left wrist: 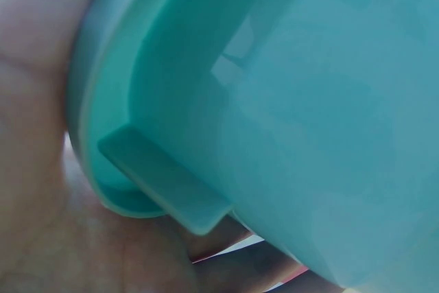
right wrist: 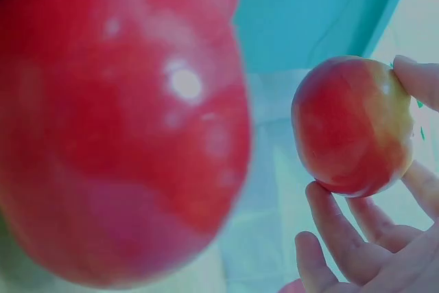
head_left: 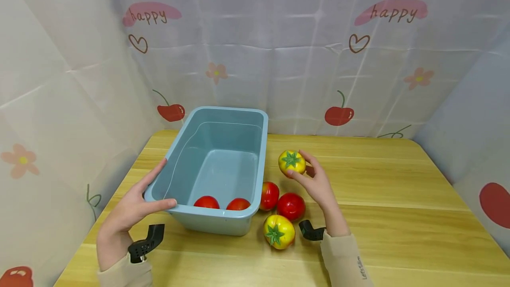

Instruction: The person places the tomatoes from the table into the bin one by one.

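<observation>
A yellow and red toy tomato (head_left: 292, 163) with a green leaf top is pinched between the thumb and fingers of my right hand (head_left: 318, 187), just right of the blue plastic bin (head_left: 264, 154). In the right wrist view, the fingertips hold this tomato (right wrist: 353, 128) by its sides. My left hand (head_left: 129, 207) grips the bin's near left corner, thumb over the rim; the left wrist view shows fingers curled beneath the rim (left wrist: 103, 162). Inside, two red tomatoes (head_left: 206, 202) sit by the near wall, partly hidden by it.
Beside the bin's right side lie two red tomatoes (head_left: 291, 206) and a yellow one (head_left: 279, 232), on a wooden table (head_left: 398, 216). A large red tomato (right wrist: 123, 128) fills the left of the right wrist view. A printed curtain (head_left: 279, 56) hangs behind the table.
</observation>
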